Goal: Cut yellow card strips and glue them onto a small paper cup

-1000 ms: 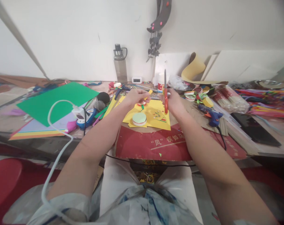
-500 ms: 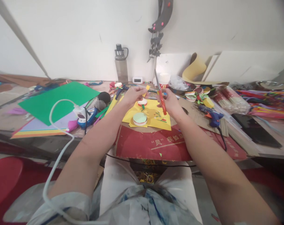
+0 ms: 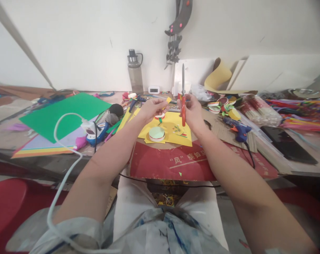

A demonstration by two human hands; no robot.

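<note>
Between the fingertips of my left hand point(image 3: 153, 108) is a small yellow paper piece point(image 3: 168, 100). My right hand point(image 3: 192, 110) is closed around the orange-red handles of a pair of scissors point(image 3: 183, 106), whose blades point up and away from me. The scissors and the paper piece are apart. Below my hands lies a yellow sheet point(image 3: 173, 135) strewn with tiny coloured scraps. On it rests a round pale-green and white disc point(image 3: 157, 134) with a red line round its side. A smaller red-rimmed round piece with a green strip point(image 3: 160, 121) is partly hidden by my left hand.
A red cardboard panel point(image 3: 170, 169) lies at the table's front edge. At right are a blue glue gun point(image 3: 240, 132) and a black phone point(image 3: 285, 144). A green sheet point(image 3: 65, 114) and a white cable point(image 3: 55, 176) are at left; a bottle point(image 3: 135, 76) stands behind.
The scissors tilted leftward, then swung back upright, and now sit slightly left of where they started. My left hand stays almost in place with the yellow paper piece.
</note>
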